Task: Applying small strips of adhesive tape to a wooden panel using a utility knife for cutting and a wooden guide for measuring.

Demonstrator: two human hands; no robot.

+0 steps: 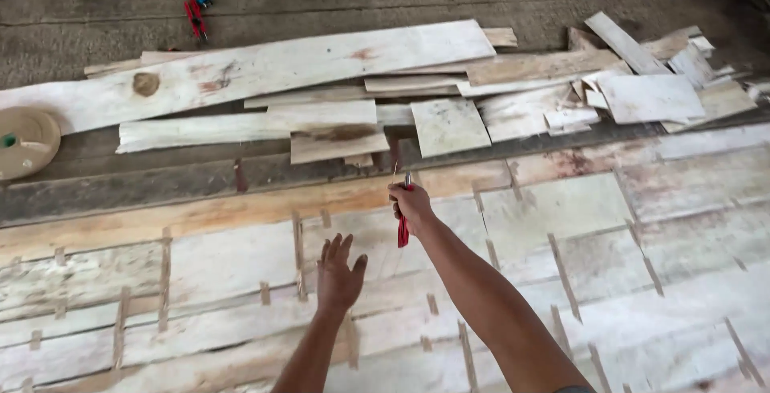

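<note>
The right hand (pixel 411 203), just above the middle of the frame, is closed around a red-handled knife (pixel 403 228), its blade pointing up toward the far edge of the veneer sheet (pixel 561 208); the grip looks suited to cutting or trimming along that edge. The left hand (pixel 338 274), lower centre, is spread wide with fingers apart and holds nothing; it hovers over or lightly presses the sheet, probably to keep the thin wood flat, though contact cannot be told for sure. The sheet covers the lower half of the frame and is patched together from pale pieces joined by short tape strips (pixel 565 269). Beyond it, across the upper half, loose veneer offcuts (pixel 449 124) lie piled on a dark plank surface (pixel 96 8). A tape roll (pixel 28 143) sits at the left edge, and red pliers (pixel 195 18) lie at upper left.
</note>
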